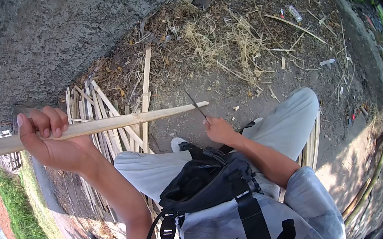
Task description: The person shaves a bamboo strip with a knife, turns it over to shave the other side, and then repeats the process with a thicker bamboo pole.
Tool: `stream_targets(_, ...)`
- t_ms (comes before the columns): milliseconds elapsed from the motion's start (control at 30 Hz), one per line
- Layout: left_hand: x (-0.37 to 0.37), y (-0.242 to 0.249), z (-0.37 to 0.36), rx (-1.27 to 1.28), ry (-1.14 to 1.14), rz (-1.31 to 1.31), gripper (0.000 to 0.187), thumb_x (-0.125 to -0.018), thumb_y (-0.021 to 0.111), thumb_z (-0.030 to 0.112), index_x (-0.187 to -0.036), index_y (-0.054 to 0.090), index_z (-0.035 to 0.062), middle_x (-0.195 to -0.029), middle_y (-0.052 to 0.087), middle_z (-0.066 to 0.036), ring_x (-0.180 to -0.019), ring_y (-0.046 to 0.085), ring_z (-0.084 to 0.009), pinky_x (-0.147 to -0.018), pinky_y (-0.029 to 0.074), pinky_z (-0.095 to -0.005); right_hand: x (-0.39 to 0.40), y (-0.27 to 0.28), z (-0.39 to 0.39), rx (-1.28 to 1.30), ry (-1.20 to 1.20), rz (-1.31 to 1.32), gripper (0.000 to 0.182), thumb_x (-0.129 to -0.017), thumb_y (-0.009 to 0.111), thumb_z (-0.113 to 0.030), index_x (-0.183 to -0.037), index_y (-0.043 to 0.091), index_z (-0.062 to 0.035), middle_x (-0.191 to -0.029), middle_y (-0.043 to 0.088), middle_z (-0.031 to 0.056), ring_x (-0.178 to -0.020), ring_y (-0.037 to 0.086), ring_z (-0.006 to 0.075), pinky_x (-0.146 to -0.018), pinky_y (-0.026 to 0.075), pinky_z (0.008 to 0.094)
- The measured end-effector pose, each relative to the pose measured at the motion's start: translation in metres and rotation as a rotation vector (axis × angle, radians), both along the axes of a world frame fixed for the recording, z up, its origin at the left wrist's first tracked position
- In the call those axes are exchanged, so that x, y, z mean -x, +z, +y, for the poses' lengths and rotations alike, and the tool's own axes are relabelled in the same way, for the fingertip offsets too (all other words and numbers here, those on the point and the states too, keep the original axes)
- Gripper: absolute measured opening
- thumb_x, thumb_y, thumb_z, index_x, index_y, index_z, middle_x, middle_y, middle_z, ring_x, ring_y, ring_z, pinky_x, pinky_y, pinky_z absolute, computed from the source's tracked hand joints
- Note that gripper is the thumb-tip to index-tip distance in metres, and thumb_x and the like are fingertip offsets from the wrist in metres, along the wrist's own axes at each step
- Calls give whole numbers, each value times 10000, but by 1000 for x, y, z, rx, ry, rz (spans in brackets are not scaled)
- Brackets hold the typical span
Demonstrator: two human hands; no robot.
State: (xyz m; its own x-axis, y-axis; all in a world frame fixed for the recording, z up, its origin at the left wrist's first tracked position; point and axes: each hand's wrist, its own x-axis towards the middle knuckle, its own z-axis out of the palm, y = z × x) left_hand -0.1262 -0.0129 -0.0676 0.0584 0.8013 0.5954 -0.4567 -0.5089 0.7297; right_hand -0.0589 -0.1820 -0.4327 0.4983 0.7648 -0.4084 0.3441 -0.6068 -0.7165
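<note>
A long pale bamboo strip (127,120) runs slantwise across my front, its narrow end above the ground near the middle of the view. My left hand (46,135) is wrapped round its wider part at the left, palm up, fingers curled over the top. In my right hand (221,131), beside my raised knee, I grip a knife (194,102). Its thin dark blade crosses the strip close to the narrow end. The knife's handle is mostly hidden in my fist.
Many split bamboo strips (100,101) lie heaped under my left arm. Behind them rises a rough grey wall (64,27). Curly shavings (244,42) and litter cover the dirt ahead. A black bag (203,178) rests at my waist. Green poles (377,164) lie at the right.
</note>
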Motion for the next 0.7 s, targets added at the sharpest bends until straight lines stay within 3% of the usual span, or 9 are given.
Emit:
stream_targets(33,1,0,-1,-3,-1,-3,436,-979,522,235,-620,281,177,-555,236,39,-453,239,-63,-437,174,-219,-3,-18,-3,153,4,-56,445,-988,457,-305,-1386,485,-109,-891,654,269,-825,643,448,-758,515,520)
stream_targets(133,4,-2,-2,-10,10,2,438,-978,525,231,-622,274,178,-555,232,37,-454,239,-64,-436,171,-217,-1,-4,-24,28,65,-115,415,-987,458,-324,-1336,533,-115,-928,661,269,-846,642,450,-780,517,513)
stream_targets(233,8,-4,-4,-2,41,-9,439,-978,523,228,-623,270,177,-552,226,36,-458,238,-64,-437,168,-219,-8,76,-33,-194,120,79,394,-986,459,-339,-1263,575,-84,-874,661,275,-857,636,459,-823,508,507)
stream_targets(333,14,-5,-1,10,12,-23,441,-978,524,228,-621,270,175,-550,221,37,-459,234,-64,-439,167,-221,9,65,-22,-591,41,48,371,-995,444,-344,-1141,625,-55,-786,649,278,-817,633,476,-820,506,509)
stream_targets(433,17,-5,4,14,-4,-21,445,-974,532,232,-620,268,175,-551,221,37,-457,233,-66,-439,168,-225,11,54,-10,-286,-51,216,408,-1010,408,-357,-1066,646,-29,-742,644,278,-792,635,485,-800,515,521)
stream_targets(533,22,-6,6,26,-19,-37,443,-968,539,232,-623,267,175,-551,224,37,-455,237,-67,-437,169,-228,1,6,3,-13,-109,23,462,-1019,374,-367,-974,654,-3,-761,651,274,-780,639,481,-780,519,536)
stream_targets(667,22,-6,0,14,-43,-51,433,-964,534,217,-627,267,175,-555,225,36,-454,241,-69,-437,167,-229,-1,8,-2,-70,-33,-118,464,-1019,368,-372,-992,643,-1,-761,645,279,-778,640,472,-764,515,549)
stream_targets(700,24,-6,-3,16,-36,-43,429,-964,531,213,-627,267,176,-558,226,36,-454,241,-69,-437,167,-228,2,41,0,-128,-15,-86,456,-1020,369,-368,-997,641,-4,-759,644,279,-771,639,472,-758,515,549)
